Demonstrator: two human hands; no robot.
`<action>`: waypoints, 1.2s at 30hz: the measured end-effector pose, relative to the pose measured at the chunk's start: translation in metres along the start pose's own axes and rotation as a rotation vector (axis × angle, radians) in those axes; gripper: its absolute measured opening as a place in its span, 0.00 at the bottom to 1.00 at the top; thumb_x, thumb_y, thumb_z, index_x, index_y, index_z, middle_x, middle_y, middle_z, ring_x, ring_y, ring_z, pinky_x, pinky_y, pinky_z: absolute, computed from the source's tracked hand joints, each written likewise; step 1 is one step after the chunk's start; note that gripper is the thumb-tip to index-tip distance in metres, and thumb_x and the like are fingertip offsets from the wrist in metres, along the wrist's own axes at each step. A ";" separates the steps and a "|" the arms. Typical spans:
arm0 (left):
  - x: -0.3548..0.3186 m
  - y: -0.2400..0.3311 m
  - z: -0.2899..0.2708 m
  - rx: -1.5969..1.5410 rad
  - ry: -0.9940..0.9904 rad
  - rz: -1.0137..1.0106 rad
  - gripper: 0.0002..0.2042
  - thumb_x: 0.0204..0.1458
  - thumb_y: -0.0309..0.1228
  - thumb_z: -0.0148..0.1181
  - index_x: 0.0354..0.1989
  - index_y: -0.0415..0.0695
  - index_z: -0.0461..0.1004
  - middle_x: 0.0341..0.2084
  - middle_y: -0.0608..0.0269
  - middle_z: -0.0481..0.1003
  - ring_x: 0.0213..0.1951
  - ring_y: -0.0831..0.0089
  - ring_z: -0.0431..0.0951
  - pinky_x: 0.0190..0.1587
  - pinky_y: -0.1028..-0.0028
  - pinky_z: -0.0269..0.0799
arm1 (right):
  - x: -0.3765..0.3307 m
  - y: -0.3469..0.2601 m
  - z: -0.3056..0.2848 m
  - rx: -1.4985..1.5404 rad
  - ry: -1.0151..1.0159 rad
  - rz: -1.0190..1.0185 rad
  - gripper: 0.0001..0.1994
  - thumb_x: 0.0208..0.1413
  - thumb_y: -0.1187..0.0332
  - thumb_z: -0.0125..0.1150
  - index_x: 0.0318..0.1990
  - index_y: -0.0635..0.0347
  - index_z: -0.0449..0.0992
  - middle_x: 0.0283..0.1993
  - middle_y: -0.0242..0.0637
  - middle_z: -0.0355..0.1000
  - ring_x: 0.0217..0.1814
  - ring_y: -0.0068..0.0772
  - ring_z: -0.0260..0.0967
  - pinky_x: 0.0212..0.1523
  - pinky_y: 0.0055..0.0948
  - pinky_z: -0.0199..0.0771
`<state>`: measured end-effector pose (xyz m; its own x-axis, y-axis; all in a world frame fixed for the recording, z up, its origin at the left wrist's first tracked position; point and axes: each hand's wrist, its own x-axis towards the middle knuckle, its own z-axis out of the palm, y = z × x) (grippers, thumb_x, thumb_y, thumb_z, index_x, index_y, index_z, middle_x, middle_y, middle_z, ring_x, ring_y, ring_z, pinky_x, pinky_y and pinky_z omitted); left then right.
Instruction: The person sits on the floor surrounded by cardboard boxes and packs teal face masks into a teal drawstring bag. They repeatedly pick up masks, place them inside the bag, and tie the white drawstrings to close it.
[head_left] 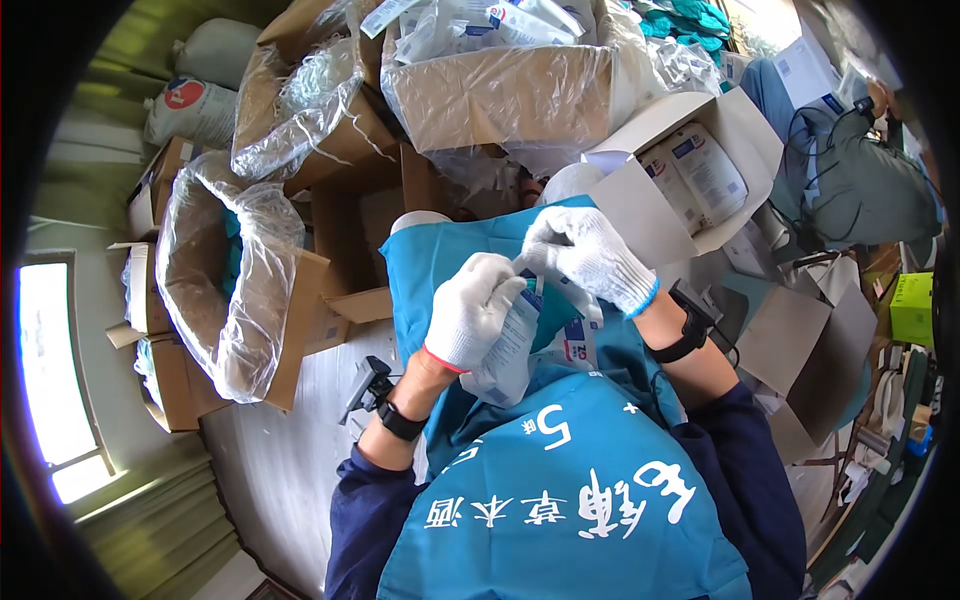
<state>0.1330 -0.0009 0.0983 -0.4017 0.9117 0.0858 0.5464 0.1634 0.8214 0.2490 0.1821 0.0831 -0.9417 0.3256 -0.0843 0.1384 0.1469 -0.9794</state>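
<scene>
Over my lap, my left hand point(470, 315), in a white knit glove with a red cuff, is closed on a white printed plastic pouch point(505, 355). My right hand point(590, 260), gloved in white with a blue cuff, has its fingers pinched together at the pouch's top edge, almost touching the left fingertips. A teal piece point(551, 315) shows beside the pouch, below the right hand; whether it is inside cannot be made out. Another white printed packet point(578, 346) lies on the blue apron point(560, 480). What lies between the fingertips is partly hidden.
A plastic-lined carton point(500, 95) ahead holds many white packets. To its right, an open white box point(740, 130) contains stacked packets. At left stands a lined carton point(285, 330) with teal pieces inside. Another person point(860, 180) sits at the far right.
</scene>
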 end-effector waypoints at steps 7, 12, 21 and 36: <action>0.006 -0.018 0.011 0.094 -0.215 -0.027 0.07 0.56 0.32 0.58 0.34 0.41 0.74 0.31 0.48 0.74 0.35 0.49 0.76 0.38 0.62 0.73 | -0.018 0.011 0.015 0.019 0.118 -0.115 0.02 0.54 0.78 0.63 0.34 0.63 0.77 0.32 0.34 0.73 0.37 0.25 0.72 0.41 0.26 0.74; 0.001 -0.026 0.023 0.144 -0.197 -0.059 0.06 0.56 0.29 0.57 0.35 0.39 0.77 0.29 0.44 0.75 0.33 0.49 0.78 0.37 0.63 0.73 | -0.024 0.016 0.026 -0.369 0.196 -0.267 0.01 0.48 0.73 0.60 0.28 0.55 0.76 0.29 0.41 0.74 0.35 0.49 0.74 0.34 0.41 0.73; 0.046 -0.004 0.003 0.416 0.071 0.476 0.07 0.45 0.21 0.56 0.30 0.44 0.78 0.28 0.53 0.77 0.31 0.53 0.78 0.35 0.61 0.74 | 0.072 0.050 0.016 -0.674 0.294 -0.430 0.16 0.49 0.56 0.62 0.26 0.63 0.77 0.32 0.52 0.75 0.38 0.55 0.73 0.39 0.45 0.73; 0.027 0.033 -0.038 0.138 0.864 0.277 0.09 0.63 0.25 0.53 0.36 0.32 0.77 0.27 0.62 0.76 0.31 0.77 0.74 0.36 0.77 0.70 | 0.009 0.097 0.076 0.888 0.319 -0.078 0.31 0.60 0.51 0.60 0.63 0.60 0.62 0.54 0.43 0.70 0.58 0.39 0.70 0.57 0.44 0.71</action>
<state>0.1121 0.0151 0.1497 -0.6231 0.3354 0.7066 0.7654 0.0751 0.6392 0.2305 0.1288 -0.0261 -0.7924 0.6038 -0.0874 -0.3289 -0.5434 -0.7724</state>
